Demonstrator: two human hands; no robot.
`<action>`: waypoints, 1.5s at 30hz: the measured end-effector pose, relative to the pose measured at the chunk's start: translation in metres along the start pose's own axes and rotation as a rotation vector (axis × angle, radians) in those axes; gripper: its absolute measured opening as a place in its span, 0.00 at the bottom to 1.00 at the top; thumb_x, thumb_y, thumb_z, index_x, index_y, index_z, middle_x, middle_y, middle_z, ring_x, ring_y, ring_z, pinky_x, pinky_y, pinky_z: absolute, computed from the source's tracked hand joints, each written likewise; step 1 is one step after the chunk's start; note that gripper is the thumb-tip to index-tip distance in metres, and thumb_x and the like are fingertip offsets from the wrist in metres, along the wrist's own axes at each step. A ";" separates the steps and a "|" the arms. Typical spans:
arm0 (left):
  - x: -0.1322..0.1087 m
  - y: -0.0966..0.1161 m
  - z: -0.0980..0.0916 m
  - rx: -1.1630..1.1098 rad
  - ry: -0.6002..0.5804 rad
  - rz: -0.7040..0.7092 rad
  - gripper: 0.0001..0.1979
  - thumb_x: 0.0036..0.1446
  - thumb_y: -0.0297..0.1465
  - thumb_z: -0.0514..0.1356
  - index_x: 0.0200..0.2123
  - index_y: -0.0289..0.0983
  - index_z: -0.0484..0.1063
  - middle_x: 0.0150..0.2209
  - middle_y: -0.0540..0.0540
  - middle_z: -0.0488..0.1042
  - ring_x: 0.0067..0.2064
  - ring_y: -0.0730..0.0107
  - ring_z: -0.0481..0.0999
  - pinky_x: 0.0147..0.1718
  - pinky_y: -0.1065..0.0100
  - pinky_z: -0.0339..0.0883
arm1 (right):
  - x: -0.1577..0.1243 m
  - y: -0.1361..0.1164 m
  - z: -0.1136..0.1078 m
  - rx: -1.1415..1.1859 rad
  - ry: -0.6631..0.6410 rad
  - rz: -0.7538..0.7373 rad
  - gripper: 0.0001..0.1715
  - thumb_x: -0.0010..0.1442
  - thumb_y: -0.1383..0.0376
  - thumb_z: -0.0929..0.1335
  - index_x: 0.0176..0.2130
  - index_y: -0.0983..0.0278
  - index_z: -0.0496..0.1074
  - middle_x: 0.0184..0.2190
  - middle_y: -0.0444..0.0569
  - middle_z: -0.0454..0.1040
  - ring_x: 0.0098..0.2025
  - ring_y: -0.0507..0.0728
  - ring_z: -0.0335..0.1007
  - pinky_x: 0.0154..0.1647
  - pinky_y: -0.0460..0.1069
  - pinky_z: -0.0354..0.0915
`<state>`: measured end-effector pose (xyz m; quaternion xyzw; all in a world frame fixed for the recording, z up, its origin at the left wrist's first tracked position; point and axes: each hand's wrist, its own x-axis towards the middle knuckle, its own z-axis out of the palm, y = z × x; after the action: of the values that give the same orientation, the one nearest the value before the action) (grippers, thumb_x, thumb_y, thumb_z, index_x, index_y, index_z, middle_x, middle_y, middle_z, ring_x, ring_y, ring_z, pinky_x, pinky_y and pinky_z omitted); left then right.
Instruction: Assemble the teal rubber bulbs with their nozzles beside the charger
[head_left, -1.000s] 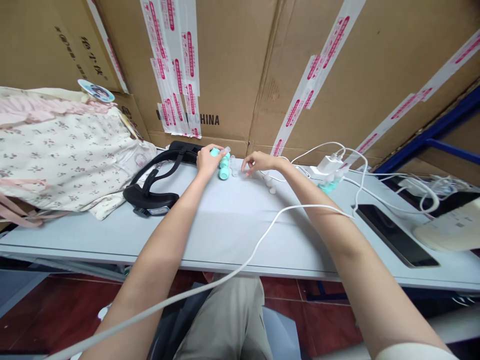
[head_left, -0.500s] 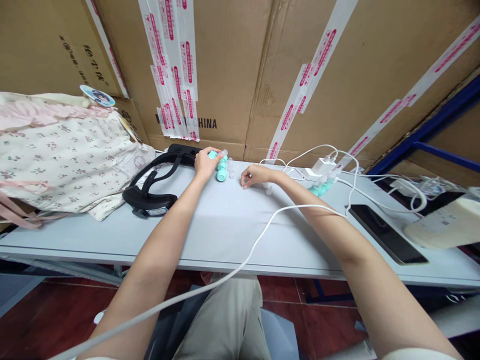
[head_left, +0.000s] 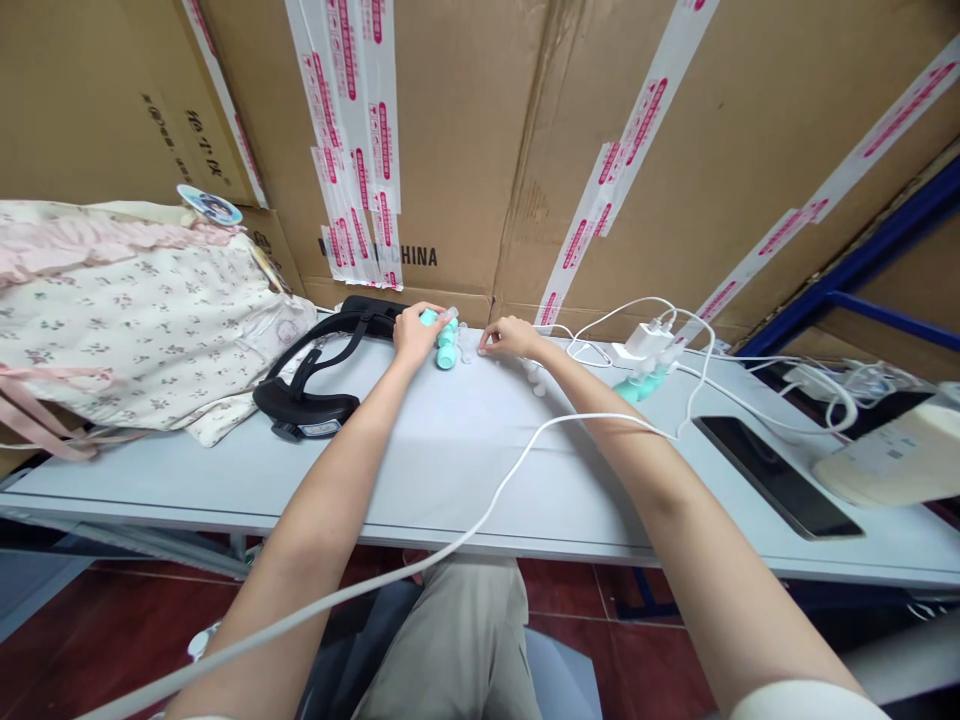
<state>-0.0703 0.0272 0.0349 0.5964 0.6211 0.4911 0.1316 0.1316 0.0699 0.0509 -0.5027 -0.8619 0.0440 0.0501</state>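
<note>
Head view. Pale grey table [head_left: 465, 460] set against a wall of taped cardboard boxes [head_left: 480, 150]. Left hand [head_left: 412, 335] at the far edge, fingers curled tight around the teal bottles [head_left: 447, 348], which rest on the table just before the boxes. Right hand [head_left: 511, 338] just beside them, fingertips down at small clear caps [head_left: 466, 347]; pinching or merely touching, cannot tell. Black head strap [head_left: 315, 385] lies left of the hands, floral cloth [head_left: 127, 320] beyond it. White cable [head_left: 525, 455] crosses the right forearm. Dark phone [head_left: 772, 475] far right.
</note>
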 end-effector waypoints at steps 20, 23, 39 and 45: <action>0.005 -0.009 0.008 -0.235 -0.127 0.034 0.16 0.44 0.41 0.66 0.34 0.37 0.78 0.34 0.45 0.78 0.31 0.69 0.74 0.33 0.68 0.66 | -0.017 -0.017 -0.005 0.110 0.351 -0.056 0.21 0.57 0.53 0.68 0.49 0.56 0.71 0.30 0.43 0.74 0.32 0.53 0.67 0.29 0.45 0.50; 0.003 -0.005 0.007 -0.488 -0.288 0.021 0.21 0.39 0.41 0.68 0.34 0.33 0.76 0.32 0.45 0.77 0.24 0.74 0.70 0.27 0.69 0.66 | -0.023 -0.028 -0.008 0.131 0.406 -0.087 0.21 0.57 0.51 0.68 0.48 0.57 0.72 0.28 0.43 0.74 0.31 0.53 0.66 0.28 0.45 0.49; -0.014 0.018 -0.005 -0.638 -0.605 -0.028 0.23 0.36 0.42 0.70 0.34 0.32 0.74 0.21 0.51 0.71 0.22 0.75 0.70 0.24 0.71 0.64 | -0.055 -0.035 0.002 0.322 0.564 -0.057 0.18 0.58 0.52 0.66 0.37 0.62 0.76 0.27 0.46 0.73 0.29 0.52 0.63 0.31 0.44 0.52; -0.014 0.017 -0.009 -0.622 -0.735 -0.057 0.23 0.40 0.44 0.69 0.34 0.32 0.74 0.23 0.48 0.73 0.23 0.75 0.71 0.24 0.72 0.64 | -0.055 -0.036 0.001 0.456 0.589 -0.021 0.20 0.54 0.50 0.68 0.36 0.63 0.75 0.23 0.42 0.68 0.26 0.50 0.59 0.30 0.44 0.52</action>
<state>-0.0629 0.0076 0.0460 0.6457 0.3729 0.4065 0.5280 0.1277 0.0040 0.0521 -0.4609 -0.7837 0.0878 0.4071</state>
